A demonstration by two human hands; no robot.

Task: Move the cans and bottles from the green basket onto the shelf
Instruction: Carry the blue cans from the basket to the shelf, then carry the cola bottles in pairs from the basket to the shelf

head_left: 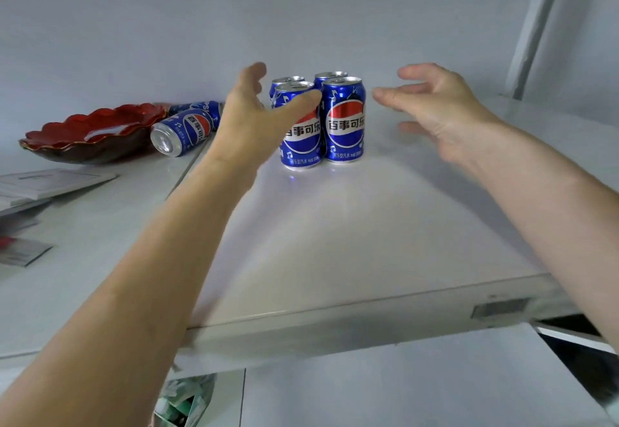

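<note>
left hand (249, 121) grip released beside upright cans (345, 121), right hand (442, 108) grip released, holding nothing

Two rear blue cola cans (290, 80) mostly hidden behind the front pair, second toppled blue can (204, 107) half covered, left front upright can (301, 145) partly behind left hand (248, 118), papers (20, 192) cut by left edge

White glossy shelf (351, 232) carried four upright blue cans (345, 121) clustered touching near the back, two more blue cans lying on their sides (182, 131) at left, beside a red scalloped dish (90, 131), flat papers (50, 185) lay nearer the left edge
</note>
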